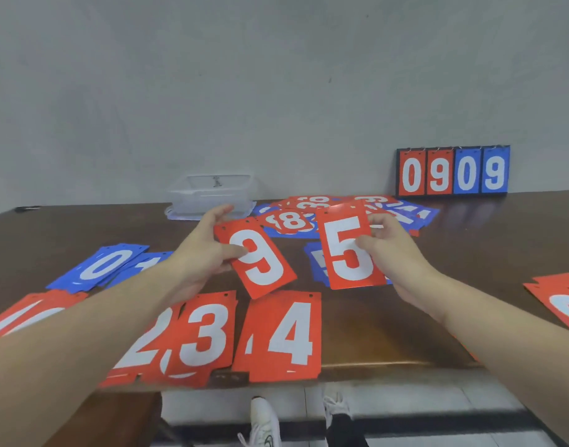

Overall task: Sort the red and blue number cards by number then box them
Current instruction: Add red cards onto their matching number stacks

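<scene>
My left hand (205, 250) pinches a red 9 card (260, 262) above the table. My right hand (396, 250) pinches a red 5 card (349, 250), held upright over a blue card (317, 262) lying flat. Along the near edge lie red piles showing 2 (147, 350), 3 (205, 337) and 4 (286, 333), with another red pile (21, 314) at far left. Blue 0 (102, 266) and blue 1 (141, 262) piles lie left. A mixed heap of red and blue cards (328, 211) sits behind my hands. A clear plastic box (209, 195) stands at the back.
A flip scoreboard (452, 171) reading 0909 stands at the back right against the wall. A red card pile (563, 304) lies at the right edge. The brown table (421, 343) ends just in front of me; my shoes show below it.
</scene>
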